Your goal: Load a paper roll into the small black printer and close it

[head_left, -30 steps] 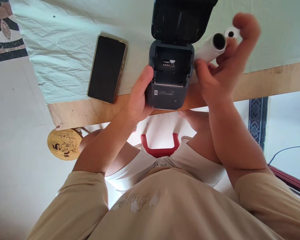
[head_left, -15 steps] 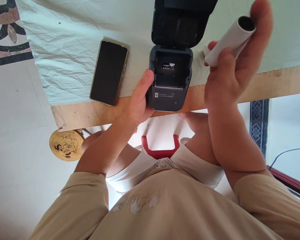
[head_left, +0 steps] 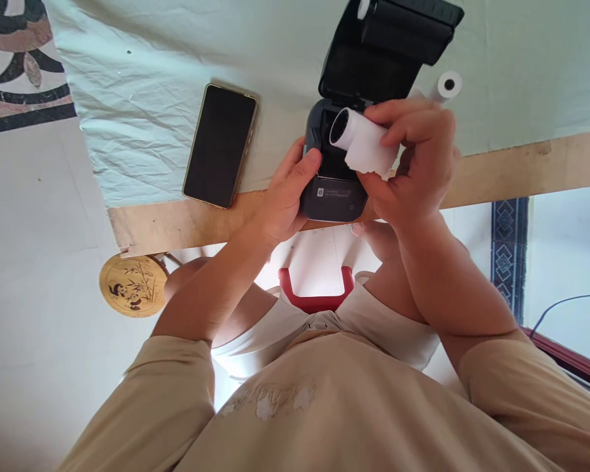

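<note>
A dark portable label printer (head_left: 337, 200) sits at the table's near edge with its black lid (head_left: 373, 59) swung up. My left hand (head_left: 290, 193) grips its left side, thumb on the rim of the paper bay. Over the bay, my right hand (head_left: 415, 154) pinches a white paper roll (head_left: 371, 144) between thumb and fingers. The roll is tilted, its hollow end facing left, and a loose torn flap of paper hangs from it. Part of the bay is hidden behind the roll and my right hand.
A smartphone (head_left: 220, 145) with a dark screen lies left of the printer on the pale green cloth (head_left: 142, 98). Another white roll (head_left: 446, 86) rests beyond my right hand. A round wooden stool (head_left: 132, 285) stands lower left.
My right hand has brought the paper roll leftward and down over the open printer. The printer has shifted slightly right and its lid has turned. The other roll has come into view.
</note>
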Demonstrator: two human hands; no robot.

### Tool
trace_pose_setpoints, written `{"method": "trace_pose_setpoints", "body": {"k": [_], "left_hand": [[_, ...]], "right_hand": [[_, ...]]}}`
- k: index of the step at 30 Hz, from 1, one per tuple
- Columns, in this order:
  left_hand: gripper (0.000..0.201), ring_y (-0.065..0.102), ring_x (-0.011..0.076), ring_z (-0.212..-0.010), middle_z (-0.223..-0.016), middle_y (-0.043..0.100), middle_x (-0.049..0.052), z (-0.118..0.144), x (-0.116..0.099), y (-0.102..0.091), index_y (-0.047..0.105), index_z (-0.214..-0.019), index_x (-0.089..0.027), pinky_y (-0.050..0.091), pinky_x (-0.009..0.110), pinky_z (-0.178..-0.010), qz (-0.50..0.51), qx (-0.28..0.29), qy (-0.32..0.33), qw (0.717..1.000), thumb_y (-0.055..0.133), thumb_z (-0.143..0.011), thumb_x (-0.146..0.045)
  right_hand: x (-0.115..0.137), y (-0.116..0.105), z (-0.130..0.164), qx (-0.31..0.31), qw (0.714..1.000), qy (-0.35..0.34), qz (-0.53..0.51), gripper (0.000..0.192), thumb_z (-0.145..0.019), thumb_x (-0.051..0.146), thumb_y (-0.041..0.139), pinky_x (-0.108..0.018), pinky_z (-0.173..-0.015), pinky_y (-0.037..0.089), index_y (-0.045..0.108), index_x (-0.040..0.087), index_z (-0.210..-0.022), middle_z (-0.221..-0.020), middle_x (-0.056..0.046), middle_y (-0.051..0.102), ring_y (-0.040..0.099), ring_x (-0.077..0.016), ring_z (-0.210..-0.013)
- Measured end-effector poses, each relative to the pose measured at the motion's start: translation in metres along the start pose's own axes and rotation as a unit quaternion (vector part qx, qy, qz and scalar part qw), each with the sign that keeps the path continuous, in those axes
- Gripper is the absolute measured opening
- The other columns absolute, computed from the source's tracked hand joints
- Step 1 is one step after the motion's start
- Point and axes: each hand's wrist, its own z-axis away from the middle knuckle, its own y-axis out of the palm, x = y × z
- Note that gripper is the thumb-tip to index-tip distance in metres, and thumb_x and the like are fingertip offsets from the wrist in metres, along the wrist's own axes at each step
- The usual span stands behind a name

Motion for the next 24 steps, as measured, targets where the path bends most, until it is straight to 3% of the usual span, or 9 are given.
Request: {"method": "trace_pose_setpoints", "body": {"k": [9, 17, 24], "left_hand": [[0.02, 0.057, 0.0085, -0.076, -0.084, 0.054, -0.002, 0.0, -0.002, 0.0, 0.05, -0.095, -0.025, 0.044, 0.021, -0.068, 0.003, 0.009, -0.01, 1.0, 0.046, -0.081, -0.039], [0.025, 0.057, 0.0105, -0.076, -0.08, 0.053, -0.001, -0.002, -0.001, -0.003, 0.051, -0.092, -0.022, 0.046, 0.024, -0.07, 0.033, 0.006, -0.018, 0.999, 0.044, -0.08, -0.042], [0.02, 0.057, 0.009, -0.071, -0.081, 0.056, -0.002, 0.001, -0.005, -0.003, 0.05, -0.093, -0.023, 0.048, 0.022, -0.065, 0.036, 0.001, -0.007, 0.999, 0.054, -0.074, -0.024]], "right_hand": [[-0.006, -0.004, -0.005, 0.036, 0.998, 0.015, 0.048, 0.018, -0.066, 0.01, 0.055, -0.04, -0.081, 0.047, 0.05, 0.025, -0.075, -0.103, 0.002, 0.061, 0.058, -0.0207, -0.097], [0.002, 0.001, -0.005, -0.034, 0.997, -0.052, 0.042, 0.011, -0.064, 0.016, 0.064, -0.037, -0.066, 0.044, 0.061, 0.025, -0.069, -0.076, 0.001, 0.058, 0.053, -0.0152, -0.071], [0.005, 0.006, -0.003, 0.011, 0.991, -0.136, 0.018, 0.004, -0.063, 0.025, 0.064, -0.037, -0.068, 0.043, 0.061, 0.025, -0.066, -0.076, -0.002, 0.054, 0.05, -0.0169, -0.077]]}}
